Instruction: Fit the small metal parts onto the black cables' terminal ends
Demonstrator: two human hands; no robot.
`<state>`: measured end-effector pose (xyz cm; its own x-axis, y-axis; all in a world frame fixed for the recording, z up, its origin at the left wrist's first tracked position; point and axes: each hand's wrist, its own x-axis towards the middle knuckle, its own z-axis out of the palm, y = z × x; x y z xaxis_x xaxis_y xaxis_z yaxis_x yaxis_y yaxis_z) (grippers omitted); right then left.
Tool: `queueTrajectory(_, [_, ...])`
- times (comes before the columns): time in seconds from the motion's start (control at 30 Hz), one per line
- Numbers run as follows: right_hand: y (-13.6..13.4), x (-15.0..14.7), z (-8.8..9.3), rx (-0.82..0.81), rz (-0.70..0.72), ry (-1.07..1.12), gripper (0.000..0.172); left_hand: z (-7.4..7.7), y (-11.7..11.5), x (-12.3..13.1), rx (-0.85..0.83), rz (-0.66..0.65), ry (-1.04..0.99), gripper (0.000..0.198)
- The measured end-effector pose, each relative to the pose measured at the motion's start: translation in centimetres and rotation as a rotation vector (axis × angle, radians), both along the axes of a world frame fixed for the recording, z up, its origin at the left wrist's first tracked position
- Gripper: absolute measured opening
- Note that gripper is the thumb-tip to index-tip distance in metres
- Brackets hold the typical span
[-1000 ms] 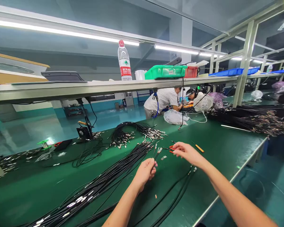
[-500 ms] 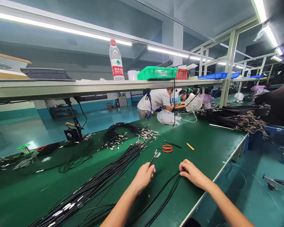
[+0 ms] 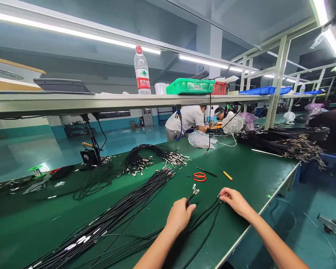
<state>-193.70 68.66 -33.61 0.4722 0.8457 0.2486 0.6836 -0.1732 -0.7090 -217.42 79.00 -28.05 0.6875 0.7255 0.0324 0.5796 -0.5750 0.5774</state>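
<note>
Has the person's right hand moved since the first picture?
Yes: the right hand has drawn back toward the person, away from the orange scissors.

The black cables [image 3: 106, 220] have a smooth, glossy plastic sheath and end in bright metal terminals [image 3: 195, 191]. The green bench mat [image 3: 240, 179] looks smooth with a soft sheen, the scissors [image 3: 199, 177] have orange plastic handles, and the crate [image 3: 189, 86] is shiny green plastic.
</note>
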Motion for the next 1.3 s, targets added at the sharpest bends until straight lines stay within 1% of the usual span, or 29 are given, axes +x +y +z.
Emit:
queueTrajectory(0.13, [1.0, 0.1, 0.5, -0.101, 0.039, -0.078, 0.019, -0.5, -1.8, 0.0, 0.024, -0.014, 0.041, 0.032])
queueTrajectory(0.23, [1.2, -0.2, 0.9, -0.176, 0.047, -0.13, 0.009, -0.9, -2.8, 0.4, 0.033, -0.021, 0.044, 0.031])
queueTrajectory(0.3, [1.0, -0.6, 0.9, -0.199, 0.017, -0.164, 0.006, -0.8, -3.1, 0.6, 0.036, -0.018, 0.04, 0.029])
queueTrajectory(0.43, [0.1, -1.6, 0.5, -0.149, -0.052, -0.229, 0.004, -0.1, -3.4, 1.1, 0.029, -0.023, 0.023, 0.023])
queueTrajectory(0.5, [-0.4, -2.1, 0.2, -0.115, -0.03, -0.237, 0.003, 0.2, -3.8, 1.7, 0.029, -0.038, 0.016, 0.023])
queueTrajectory(0.57, [-0.8, -2.5, 0.0, -0.09, 0.021, -0.227, 0.005, 0.1, -4.3, 2.5, 0.03, -0.054, 0.02, 0.028])
queueTrajectory(0.63, [-1.1, -2.8, -0.2, -0.061, 0.057, -0.209, 0.004, -0.2, -5.0, 3.3, 0.034, -0.067, 0.031, 0.04])
queueTrajectory(0.7, [-1.3, -3.0, -0.4, -0.028, 0.071, -0.183, 0.006, -0.7, -5.4, 4.0, 0.075, -0.092, 0.057, 0.052])
queueTrajectory(0.73, [-1.4, -3.0, -0.4, -0.013, 0.077, -0.165, 0.009, -1.0, -5.6, 4.3, 0.101, -0.105, 0.071, 0.054])
queueTrajectory(0.77, [-1.5, -3.0, -0.4, 0.0, 0.086, -0.143, 0.01, -1.1, -5.7, 4.5, 0.125, -0.116, 0.082, 0.051])
queueTrajectory(0.9, [-2.2, -2.1, 0.0, 0.045, 0.131, 0.005, 0.019, -1.3, -5.5, 4.8, 0.146, -0.129, 0.1, 0.021])
queueTrajectory(0.97, [-2.8, -1.7, 0.2, 0.084, 0.093, 0.097, 0.031, -1.1, -5.1, 4.8, 0.141, -0.13, 0.105, 0.019])
queueTrajectory(1.03, [-3.4, -1.8, 0.2, 0.135, 0.0, 0.18, 0.045, -0.6, -4.7, 4.7, 0.131, -0.119, 0.096, 0.021])
queueTrajectory(1.07, [-3.6, -2.2, 0.1, 0.178, -0.063, 0.268, 0.05, -0.3, -4.6, 4.6, 0.122, -0.11, 0.089, 0.022])
queueTrajectory(1.1, [-3.8, -2.9, 0.0, 0.231, -0.112, 0.395, 0.053, 0.1, -4.5, 4.5, 0.111, -0.1, 0.081, 0.024])
queueTrajectory(1.13, [-3.8, -3.9, -0.2, 0.283, -0.132, 0.556, 0.056, 0.5, -4.6, 4.4, 0.096, -0.094, 0.073, 0.025])
queueTrajectory(1.2, [-3.5, -6.1, -0.4, 0.348, -0.095, 0.904, 0.06, 1.2, -5.2, 4.2, 0.055, -0.091, 0.064, 0.027])
queueTrajectory(1.23, [-3.3, -7.2, -0.4, 0.342, -0.047, 1.028, 0.061, 1.5, -5.7, 4.1, 0.029, -0.103, 0.06, 0.028])
queueTrajectory(1.27, [-3.0, -8.2, -0.4, 0.307, -0.001, 1.079, 0.061, 1.7, -6.2, 4.0, 0.002, -0.114, 0.055, 0.029])
queueTrajectory(1.3, [-2.7, -9.0, -0.3, 0.262, 0.021, 1.083, 0.06, 1.8, -6.7, 3.9, -0.02, -0.121, 0.049, 0.03])
